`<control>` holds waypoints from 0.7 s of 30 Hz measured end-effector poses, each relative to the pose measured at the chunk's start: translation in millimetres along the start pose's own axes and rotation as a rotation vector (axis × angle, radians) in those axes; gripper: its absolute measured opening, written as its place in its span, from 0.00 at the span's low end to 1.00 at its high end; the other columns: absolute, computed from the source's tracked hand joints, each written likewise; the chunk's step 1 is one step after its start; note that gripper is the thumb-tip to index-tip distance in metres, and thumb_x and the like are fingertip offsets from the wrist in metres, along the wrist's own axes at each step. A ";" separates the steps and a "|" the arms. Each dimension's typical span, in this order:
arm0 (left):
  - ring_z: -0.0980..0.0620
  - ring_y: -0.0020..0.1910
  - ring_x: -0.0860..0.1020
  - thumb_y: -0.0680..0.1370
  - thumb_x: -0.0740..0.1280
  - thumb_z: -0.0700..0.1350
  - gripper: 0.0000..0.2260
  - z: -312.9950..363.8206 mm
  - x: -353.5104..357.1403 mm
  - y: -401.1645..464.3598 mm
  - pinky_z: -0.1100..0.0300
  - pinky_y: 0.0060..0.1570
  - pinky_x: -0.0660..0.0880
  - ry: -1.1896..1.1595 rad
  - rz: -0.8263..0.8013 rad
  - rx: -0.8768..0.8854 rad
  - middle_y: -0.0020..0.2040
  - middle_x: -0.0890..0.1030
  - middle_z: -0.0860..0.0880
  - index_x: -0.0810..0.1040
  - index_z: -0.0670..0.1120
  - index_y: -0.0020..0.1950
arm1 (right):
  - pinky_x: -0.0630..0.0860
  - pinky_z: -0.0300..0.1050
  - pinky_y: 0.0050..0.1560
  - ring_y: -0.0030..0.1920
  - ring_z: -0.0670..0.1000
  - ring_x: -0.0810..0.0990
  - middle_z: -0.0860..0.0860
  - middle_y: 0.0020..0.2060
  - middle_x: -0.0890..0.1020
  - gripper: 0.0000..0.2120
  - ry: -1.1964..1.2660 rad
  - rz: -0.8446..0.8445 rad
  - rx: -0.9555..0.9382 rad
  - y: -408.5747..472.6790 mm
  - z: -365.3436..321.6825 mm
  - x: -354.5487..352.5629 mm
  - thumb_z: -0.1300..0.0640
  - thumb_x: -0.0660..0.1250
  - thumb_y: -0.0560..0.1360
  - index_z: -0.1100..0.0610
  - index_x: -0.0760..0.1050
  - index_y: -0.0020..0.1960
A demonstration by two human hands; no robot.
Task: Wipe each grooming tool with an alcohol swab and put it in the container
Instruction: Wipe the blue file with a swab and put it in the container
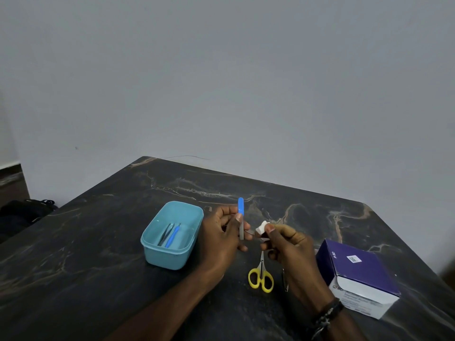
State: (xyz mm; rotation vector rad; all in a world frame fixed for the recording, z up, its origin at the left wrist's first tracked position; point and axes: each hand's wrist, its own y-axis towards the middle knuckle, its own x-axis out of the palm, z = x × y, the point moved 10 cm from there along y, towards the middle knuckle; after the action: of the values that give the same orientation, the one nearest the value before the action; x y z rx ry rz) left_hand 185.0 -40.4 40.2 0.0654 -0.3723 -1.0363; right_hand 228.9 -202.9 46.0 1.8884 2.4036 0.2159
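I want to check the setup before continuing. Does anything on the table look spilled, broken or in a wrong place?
Nothing stands out. The blue container stands upright with two tools inside, the scissors lie flat, and the swab box looks intact.

Seen from the head view: a dark marble-patterned table [98, 242] against a plain grey wall [221, 82]. Left hand [221, 239] gripped a slim blue-handled metal nail file [240, 217], held upright. Right hand [285, 244] pinched a small white folded alcohol swab [261, 227] just beside the file. Left of both, a light-blue rectangular plastic container [172, 257] with grey tweezers [165, 233] and a blue-handled tool [173, 236] inside. Below the hands, yellow-handled small scissors [261, 276] flat on the table; near them to the right, a purple-and-white cardboard box [359, 274].
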 end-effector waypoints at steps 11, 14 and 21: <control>0.47 0.39 0.84 0.76 0.68 0.33 0.14 -0.5 26.8 -8.5 0.60 0.30 0.79 0.079 -0.222 0.063 0.42 0.83 0.41 0.78 0.45 0.59 | 0.72 0.42 0.33 0.35 0.47 0.80 0.53 0.41 0.87 0.07 0.002 0.097 -0.055 3.8 -3.0 -14.3 0.60 0.66 0.76 0.55 0.83 0.47; 0.47 0.39 0.84 0.76 0.68 0.33 0.14 -0.5 30.4 -11.2 0.61 0.30 0.79 0.093 -0.249 0.065 0.42 0.83 0.40 0.78 0.48 0.58 | 0.73 0.43 0.34 0.35 0.46 0.81 0.53 0.41 0.87 0.07 -0.018 0.088 -0.071 3.4 -5.0 -13.8 0.61 0.66 0.76 0.55 0.83 0.48; 0.49 0.37 0.84 0.76 0.67 0.34 0.15 -1.5 32.9 -12.9 0.60 0.31 0.80 0.115 -0.282 0.063 0.40 0.83 0.40 0.78 0.49 0.59 | 0.72 0.42 0.34 0.35 0.46 0.81 0.53 0.41 0.86 0.07 -0.031 0.067 -0.078 2.3 -6.4 -10.7 0.61 0.66 0.76 0.56 0.83 0.48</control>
State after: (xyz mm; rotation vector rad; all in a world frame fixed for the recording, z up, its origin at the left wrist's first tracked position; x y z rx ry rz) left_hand 189.7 -75.1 44.8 0.2386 -0.2960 -1.2926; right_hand 232.8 -213.2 52.4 1.9257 2.2792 0.2778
